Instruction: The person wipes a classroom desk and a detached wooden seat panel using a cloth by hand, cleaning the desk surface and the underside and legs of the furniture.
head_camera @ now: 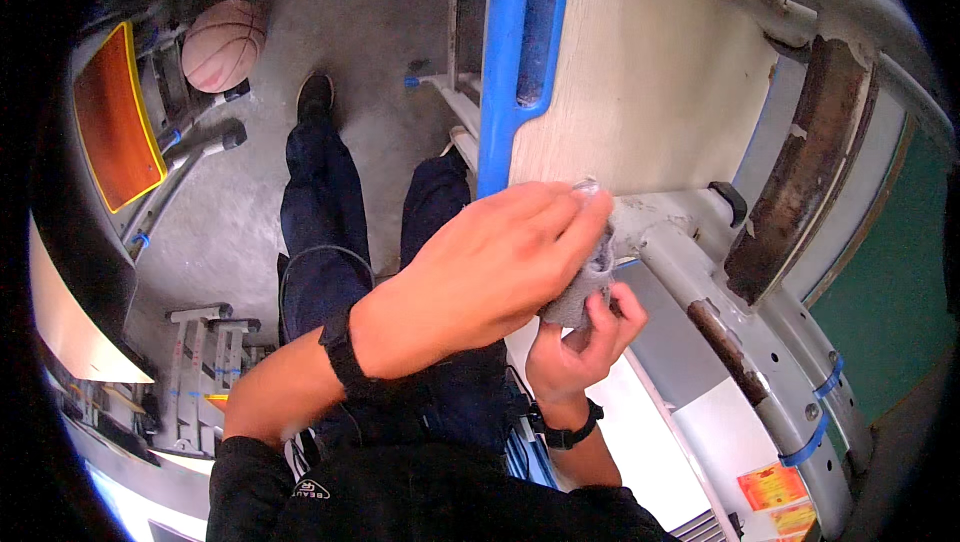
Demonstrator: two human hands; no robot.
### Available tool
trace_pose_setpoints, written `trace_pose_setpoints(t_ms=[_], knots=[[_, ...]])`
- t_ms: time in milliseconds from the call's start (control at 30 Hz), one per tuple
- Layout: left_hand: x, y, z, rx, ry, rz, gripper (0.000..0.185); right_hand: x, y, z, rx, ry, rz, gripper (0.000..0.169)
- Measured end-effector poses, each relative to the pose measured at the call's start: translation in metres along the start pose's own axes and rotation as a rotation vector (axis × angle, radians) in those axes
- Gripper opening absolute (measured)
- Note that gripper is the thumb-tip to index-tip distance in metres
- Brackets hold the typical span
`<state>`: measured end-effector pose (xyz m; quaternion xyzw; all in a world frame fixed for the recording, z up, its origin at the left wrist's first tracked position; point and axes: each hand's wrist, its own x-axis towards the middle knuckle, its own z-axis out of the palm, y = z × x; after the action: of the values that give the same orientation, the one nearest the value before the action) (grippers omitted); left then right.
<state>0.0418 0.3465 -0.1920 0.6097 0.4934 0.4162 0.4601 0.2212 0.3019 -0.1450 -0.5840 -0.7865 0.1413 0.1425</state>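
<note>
Both my hands are on a bunched grey cloth [576, 303]. My left hand [487, 264] lies over it from the left, fingers curled around its upper part. A small pale tip of something shows above those fingers; I cannot tell what it is. From below, my right hand [581, 343] pinches the cloth's lower edge between thumb and fingers. Just beyond the hands is a grey metal tube frame [675, 249] with peeling paint and rust. It adjoins a pale wood-grain panel [637, 69] with a blue plastic edge [501, 76].
A worn basketball [223, 46] rests at the upper left, near a chair with a brown, yellow-edged panel [120, 118]. More metal furniture legs [199, 377] stand at the lower left. Rusty metal [806, 167] curves at the right, before a green board [885, 279].
</note>
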Motion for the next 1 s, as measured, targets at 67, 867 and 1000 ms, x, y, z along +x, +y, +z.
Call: trace_pose_setpoints(t_ms=[67, 867, 1000], knots=[[-0.011, -0.001, -0.001, 0.033, 0.112, 0.027, 0.055, 0.000, -0.006, -0.003, 0.003, -0.037, -0.001, 0.047], [-0.003, -0.005, 0.011, 0.075, 0.058, 0.114, 0.057, -0.002, -0.022, 0.016, 0.664, 0.132, 0.826, 0.025], [-0.025, -0.003, 0.011, 0.118, 0.164, 0.138, 0.049, -0.005, -0.018, 0.001, 0.408, -0.112, 0.756, 0.026]])
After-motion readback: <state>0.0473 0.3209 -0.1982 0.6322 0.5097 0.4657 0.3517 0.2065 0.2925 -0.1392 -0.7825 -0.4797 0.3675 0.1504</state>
